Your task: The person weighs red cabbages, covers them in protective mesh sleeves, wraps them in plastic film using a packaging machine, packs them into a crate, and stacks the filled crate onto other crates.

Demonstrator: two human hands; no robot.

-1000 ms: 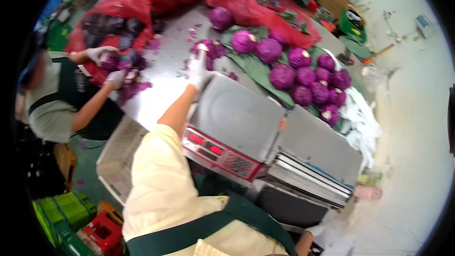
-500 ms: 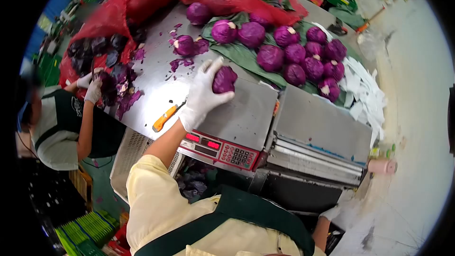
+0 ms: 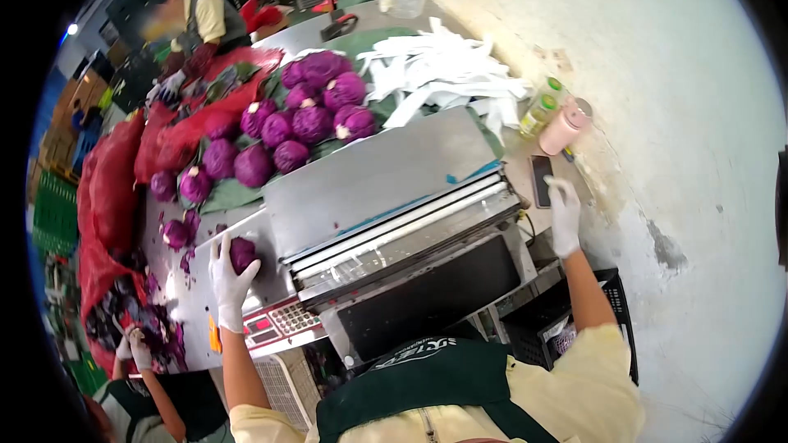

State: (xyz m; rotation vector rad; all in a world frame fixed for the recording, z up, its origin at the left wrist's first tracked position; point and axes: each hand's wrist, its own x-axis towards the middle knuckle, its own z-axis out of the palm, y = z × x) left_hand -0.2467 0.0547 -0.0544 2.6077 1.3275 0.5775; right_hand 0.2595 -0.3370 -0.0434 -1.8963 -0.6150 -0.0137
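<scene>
Rounded, dark purple cabbage (image 3: 243, 253), partly hidden by glove, over flat silver metal scale (image 3: 275, 267) with red-edged keypad; left white-gloved hand (image 3: 231, 283) has fingers curled around it. Right white-gloved hand (image 3: 565, 217) well right of scale, fingertips at slim dark phone (image 3: 540, 176); grip unclear.

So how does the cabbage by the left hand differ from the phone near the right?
The cabbage is round and purple; the phone is flat and rectangular with a dark face. The cabbage sits within the curve of the left hand; the phone lies beside the right hand, contact unclear. Both are next to a white-gloved hand.
</scene>
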